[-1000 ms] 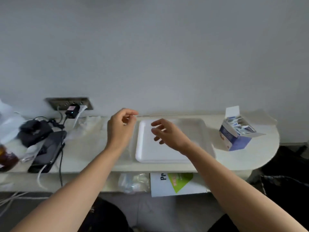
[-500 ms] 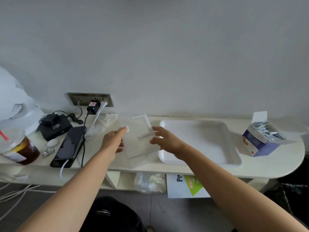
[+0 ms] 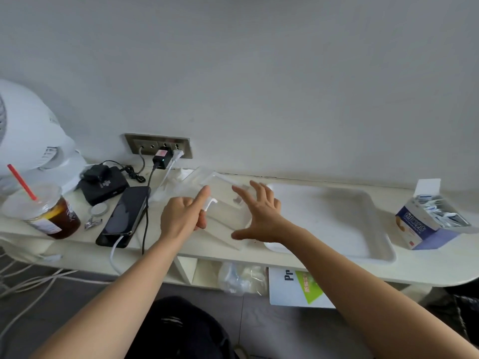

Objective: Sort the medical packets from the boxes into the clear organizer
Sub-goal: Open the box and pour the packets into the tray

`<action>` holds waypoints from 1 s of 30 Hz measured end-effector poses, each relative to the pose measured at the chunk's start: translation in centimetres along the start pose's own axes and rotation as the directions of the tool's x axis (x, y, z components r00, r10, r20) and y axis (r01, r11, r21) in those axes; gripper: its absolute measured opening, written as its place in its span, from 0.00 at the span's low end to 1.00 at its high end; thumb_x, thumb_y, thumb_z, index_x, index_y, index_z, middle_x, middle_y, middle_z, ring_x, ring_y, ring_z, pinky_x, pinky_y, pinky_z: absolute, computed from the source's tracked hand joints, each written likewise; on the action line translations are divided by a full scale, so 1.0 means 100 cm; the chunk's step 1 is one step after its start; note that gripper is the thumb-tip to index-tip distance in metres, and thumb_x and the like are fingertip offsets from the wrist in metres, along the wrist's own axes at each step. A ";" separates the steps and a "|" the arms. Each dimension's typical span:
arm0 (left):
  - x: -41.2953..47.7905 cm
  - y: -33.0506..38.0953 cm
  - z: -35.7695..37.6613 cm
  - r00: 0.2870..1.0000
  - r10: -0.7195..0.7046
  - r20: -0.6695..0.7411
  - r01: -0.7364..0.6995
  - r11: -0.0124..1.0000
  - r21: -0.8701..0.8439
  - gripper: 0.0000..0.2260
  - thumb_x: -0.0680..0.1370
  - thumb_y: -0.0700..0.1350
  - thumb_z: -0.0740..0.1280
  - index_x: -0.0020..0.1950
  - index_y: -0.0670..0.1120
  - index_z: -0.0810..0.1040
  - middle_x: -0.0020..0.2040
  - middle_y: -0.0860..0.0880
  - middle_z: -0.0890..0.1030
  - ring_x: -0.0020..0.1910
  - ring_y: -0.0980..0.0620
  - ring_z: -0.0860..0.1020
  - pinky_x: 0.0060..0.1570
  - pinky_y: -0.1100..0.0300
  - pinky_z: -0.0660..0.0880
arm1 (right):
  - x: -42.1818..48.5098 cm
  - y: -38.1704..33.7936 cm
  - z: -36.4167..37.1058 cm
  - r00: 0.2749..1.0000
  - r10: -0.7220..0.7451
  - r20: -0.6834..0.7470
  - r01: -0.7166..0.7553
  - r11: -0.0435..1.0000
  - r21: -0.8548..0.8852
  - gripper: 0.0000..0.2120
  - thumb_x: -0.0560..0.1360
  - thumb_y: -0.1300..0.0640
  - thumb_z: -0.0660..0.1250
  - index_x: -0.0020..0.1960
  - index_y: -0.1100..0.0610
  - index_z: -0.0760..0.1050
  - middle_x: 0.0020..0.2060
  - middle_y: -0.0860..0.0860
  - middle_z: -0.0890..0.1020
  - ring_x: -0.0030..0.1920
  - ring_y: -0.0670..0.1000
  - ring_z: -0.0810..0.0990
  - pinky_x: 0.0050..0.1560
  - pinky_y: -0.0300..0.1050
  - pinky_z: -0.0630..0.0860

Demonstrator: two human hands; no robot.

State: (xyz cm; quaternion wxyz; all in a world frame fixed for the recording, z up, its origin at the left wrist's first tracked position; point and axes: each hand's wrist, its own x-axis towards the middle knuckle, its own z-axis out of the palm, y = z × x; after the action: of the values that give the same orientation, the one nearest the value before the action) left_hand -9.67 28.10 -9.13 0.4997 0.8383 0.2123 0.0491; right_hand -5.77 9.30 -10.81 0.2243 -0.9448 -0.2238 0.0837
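Observation:
The clear organizer (image 3: 223,224) lies on the white shelf between my hands, left of the white tray (image 3: 337,221). Its see-through lid looks partly raised toward the wall. My left hand (image 3: 184,216) pinches a small white latch on the organizer's left side, index finger pointing forward. My right hand (image 3: 259,213) hovers over the organizer's right part with fingers spread wide and holds nothing. A blue and white box (image 3: 425,224), open at the top and full of small packets, stands at the far right of the shelf.
A black phone (image 3: 124,216) on a white cable, a black case, a keyring and an iced drink cup (image 3: 44,211) with a red straw crowd the left. A wall socket with plugs sits behind. A white fan stands far left. Bags and paper lie under the shelf.
My left hand has gone from lying flat on the organizer to pinching its white latch. My right hand has spread wider over it, and the clear lid looks tilted up.

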 end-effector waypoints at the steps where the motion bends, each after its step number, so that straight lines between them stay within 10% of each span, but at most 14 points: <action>1: -0.002 0.000 0.000 0.998 0.054 0.016 -0.053 0.997 -0.049 0.28 0.77 0.64 0.61 0.36 0.40 0.80 0.29 0.46 0.82 0.31 0.49 0.81 0.41 0.57 0.76 | 0.000 0.003 0.000 1.000 -0.008 -0.030 0.009 1.000 0.024 0.49 0.64 0.44 0.76 0.76 0.40 0.49 0.76 0.53 0.47 0.75 0.56 0.42 0.71 0.58 0.50; 9: -0.006 -0.012 0.009 0.944 0.323 0.067 -0.322 0.946 -0.027 0.05 0.79 0.47 0.61 0.54 0.50 0.70 0.40 0.50 0.81 0.41 0.52 0.79 0.44 0.55 0.74 | -0.003 0.022 -0.009 0.993 -0.017 -0.117 0.058 0.933 0.356 0.40 0.65 0.55 0.78 0.72 0.51 0.62 0.73 0.54 0.57 0.74 0.52 0.50 0.69 0.44 0.54; 17: -0.009 -0.033 0.018 0.943 0.331 -0.028 -0.329 0.942 0.073 0.18 0.74 0.43 0.69 0.58 0.48 0.63 0.41 0.50 0.77 0.39 0.51 0.76 0.41 0.55 0.72 | -0.009 0.029 -0.013 0.988 -0.034 -0.149 0.099 0.884 0.456 0.32 0.66 0.52 0.78 0.67 0.47 0.70 0.73 0.50 0.61 0.75 0.46 0.52 0.68 0.41 0.54; 21: -0.003 -0.034 0.024 0.956 0.261 -0.134 -0.249 0.963 0.098 0.35 0.67 0.45 0.78 0.64 0.45 0.59 0.58 0.48 0.66 0.57 0.49 0.68 0.52 0.58 0.67 | -0.008 0.030 -0.017 0.992 -0.037 -0.123 0.092 0.871 0.483 0.30 0.67 0.50 0.77 0.65 0.45 0.71 0.72 0.48 0.63 0.74 0.47 0.56 0.69 0.41 0.55; 26: -0.001 -0.039 0.022 0.960 0.256 -0.113 -0.231 0.953 0.197 0.42 0.63 0.45 0.80 0.69 0.44 0.57 0.66 0.43 0.58 0.66 0.45 0.61 0.57 0.56 0.68 | 0.000 0.027 -0.029 0.980 0.143 -0.141 -0.018 0.763 0.646 0.36 0.62 0.33 0.68 0.65 0.49 0.69 0.62 0.47 0.74 0.64 0.47 0.72 0.64 0.45 0.69; 30: -0.005 -0.045 0.022 0.827 0.556 -0.084 -0.404 0.691 0.600 0.21 0.62 0.51 0.79 0.51 0.50 0.76 0.61 0.46 0.67 0.58 0.44 0.64 0.55 0.51 0.66 | 0.013 0.020 -0.037 0.939 0.319 -0.131 -0.115 0.647 0.753 0.44 0.62 0.21 0.56 0.61 0.55 0.69 0.57 0.55 0.77 0.58 0.54 0.76 0.61 0.58 0.74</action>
State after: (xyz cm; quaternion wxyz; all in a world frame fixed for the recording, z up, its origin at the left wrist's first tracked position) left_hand -10.85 27.89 -14.00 0.1697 0.9583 0.0517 0.2240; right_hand -2.94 6.89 -8.56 0.5998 -0.7965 -0.0249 0.0723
